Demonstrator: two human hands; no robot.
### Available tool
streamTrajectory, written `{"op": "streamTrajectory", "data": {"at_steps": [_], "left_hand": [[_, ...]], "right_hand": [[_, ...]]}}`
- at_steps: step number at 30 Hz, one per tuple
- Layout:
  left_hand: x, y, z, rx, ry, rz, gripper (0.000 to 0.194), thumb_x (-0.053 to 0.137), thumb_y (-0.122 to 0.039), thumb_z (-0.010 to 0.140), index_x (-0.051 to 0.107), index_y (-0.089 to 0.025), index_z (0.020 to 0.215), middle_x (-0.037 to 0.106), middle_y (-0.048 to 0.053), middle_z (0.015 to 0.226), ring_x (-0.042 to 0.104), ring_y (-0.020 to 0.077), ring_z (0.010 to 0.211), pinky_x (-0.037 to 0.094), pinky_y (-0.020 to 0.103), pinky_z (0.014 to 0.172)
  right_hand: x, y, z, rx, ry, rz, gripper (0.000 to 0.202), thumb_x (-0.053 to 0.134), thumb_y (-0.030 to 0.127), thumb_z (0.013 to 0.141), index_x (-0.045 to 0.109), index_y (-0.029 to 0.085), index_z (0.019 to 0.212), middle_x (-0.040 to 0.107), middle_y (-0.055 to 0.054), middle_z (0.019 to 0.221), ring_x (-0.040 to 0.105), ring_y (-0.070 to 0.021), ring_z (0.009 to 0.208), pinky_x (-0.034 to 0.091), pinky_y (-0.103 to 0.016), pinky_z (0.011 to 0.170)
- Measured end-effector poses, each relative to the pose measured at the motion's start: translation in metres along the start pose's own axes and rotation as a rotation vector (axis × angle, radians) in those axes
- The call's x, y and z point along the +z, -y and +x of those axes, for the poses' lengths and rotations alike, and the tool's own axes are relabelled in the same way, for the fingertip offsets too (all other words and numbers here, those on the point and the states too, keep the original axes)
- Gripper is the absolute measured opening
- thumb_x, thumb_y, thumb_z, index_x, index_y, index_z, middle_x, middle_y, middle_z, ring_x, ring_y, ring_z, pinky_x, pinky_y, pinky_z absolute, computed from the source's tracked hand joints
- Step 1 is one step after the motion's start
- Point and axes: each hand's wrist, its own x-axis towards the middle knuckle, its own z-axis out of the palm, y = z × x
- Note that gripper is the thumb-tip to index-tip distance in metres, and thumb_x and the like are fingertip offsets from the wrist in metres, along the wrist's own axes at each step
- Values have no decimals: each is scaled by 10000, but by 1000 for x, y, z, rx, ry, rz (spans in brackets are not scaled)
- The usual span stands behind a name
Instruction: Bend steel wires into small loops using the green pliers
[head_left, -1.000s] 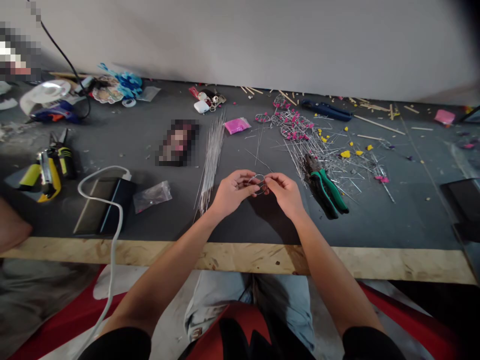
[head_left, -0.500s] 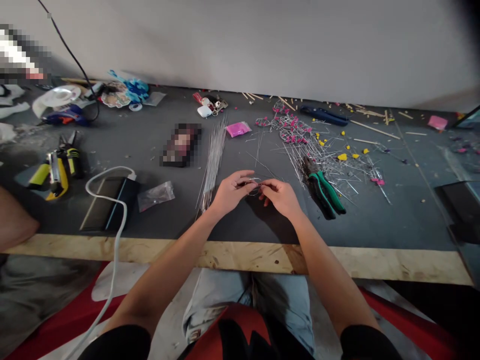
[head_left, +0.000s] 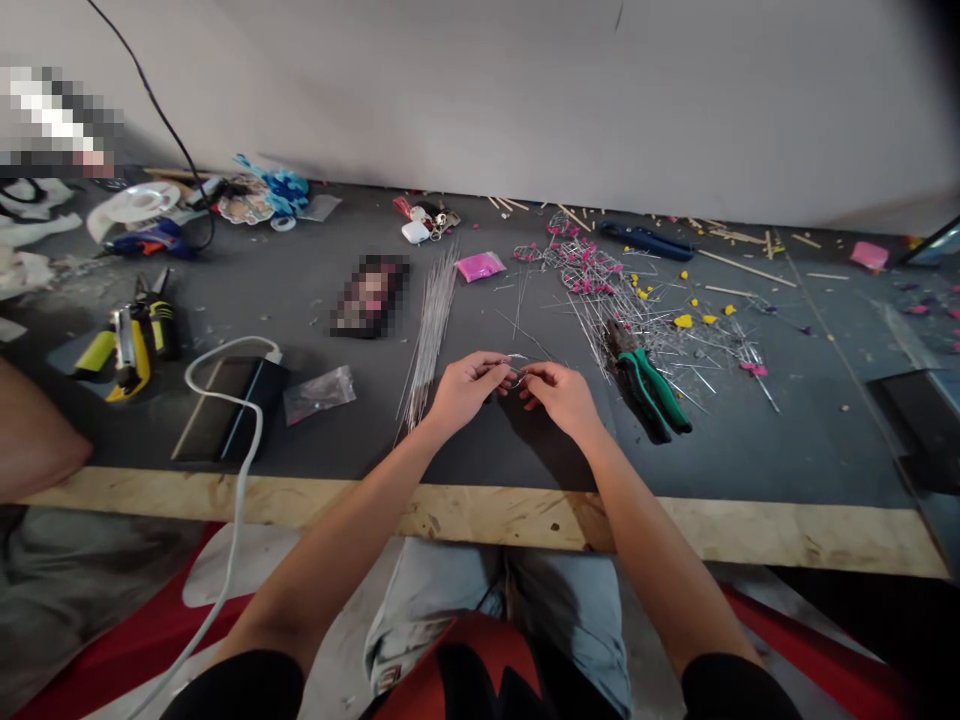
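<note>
Between my two hands, a little above the dark tabletop, is a thin piece of bent wire [head_left: 517, 358]. My left hand [head_left: 471, 388] pinches it between thumb and fingers from the left. From the other side my right hand [head_left: 556, 390] has its fingertips closed on the wire too; the tips partly hide it. Just left of my left hand lies a bundle of straight wires [head_left: 435, 325]. Green-and-black pliers [head_left: 651, 385] rest to the right of my right hand. Behind them spreads a pile of wire pieces with pink bits [head_left: 581, 260].
A pink packet [head_left: 480, 266] lies behind my hands. Leftward are a black power bank [head_left: 225, 405] with a white cable, a small plastic bag [head_left: 321, 394] and yellow-black tools [head_left: 131, 350]. Another person's arm [head_left: 37, 430] rests at the left edge. Wooden sticks [head_left: 742, 258] lie behind.
The camera view has shifted slightly, moving the table things a little to the right at the left side. My hands keep their pinch on the wire, with only a small change in finger position.
</note>
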Motion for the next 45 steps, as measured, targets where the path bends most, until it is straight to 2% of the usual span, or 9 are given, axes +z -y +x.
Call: {"op": "streamTrajectory", "data": {"at_steps": [4,11,19,26,30,37,41,45], "left_hand": [[2,-1,-2,4,7,18,305,618,-349,776,627,-107,961,696,73,795,647,137,700,537,269,638],[-1,-3,-2,-1,-26,54,265,616,-339,774,644,-110,904,680,53,723,631,122,631,530,250,586],[-3,-7,1,-65,-40,18,235,633,-341,766,628,-114,827,655,34,676,580,90,522,489,218,498],[-9,-8,5,-170,-19,-99,232,681,-318,723,620,-110,804,649,30,654,569,84,503,450,193,445],[-8,-10,3,-150,-13,-126,253,693,-326,712,617,-107,814,658,32,665,582,85,515,470,203,474],[-2,-7,-3,-140,63,-161,313,729,-326,675,623,-92,854,683,55,690,636,125,599,525,251,566],[-3,-9,-2,-174,32,-188,269,718,-322,692,629,-96,809,675,43,673,615,99,543,517,222,536],[-6,-12,0,-266,7,-267,237,713,-314,697,627,-108,775,662,32,676,600,76,545,494,172,498]], "right_hand": [[-2,4,-2,-9,24,-85,230,520,254,777,651,146,932,662,-22,674,608,-103,504,504,-225,543],[0,10,-7,-97,31,-316,235,499,316,803,679,186,878,622,15,588,510,-84,438,395,-198,463],[1,13,-10,-91,102,-284,207,471,275,823,647,176,867,636,-2,654,563,-89,472,440,-193,486],[-4,15,-12,-137,228,-240,191,456,272,842,619,173,827,636,-5,667,581,-87,500,453,-188,508],[0,10,-11,-106,155,-192,184,479,279,823,623,173,867,644,-8,680,572,-85,481,462,-192,491],[10,7,-10,-70,-7,-207,212,483,269,800,644,176,901,634,7,623,539,-80,408,439,-187,430],[11,9,-10,-88,-12,-237,211,475,276,805,657,184,859,634,9,616,541,-83,399,431,-188,425],[11,9,-10,-104,-11,-258,210,482,284,806,661,184,850,636,6,619,545,-83,406,434,-188,441]]}}
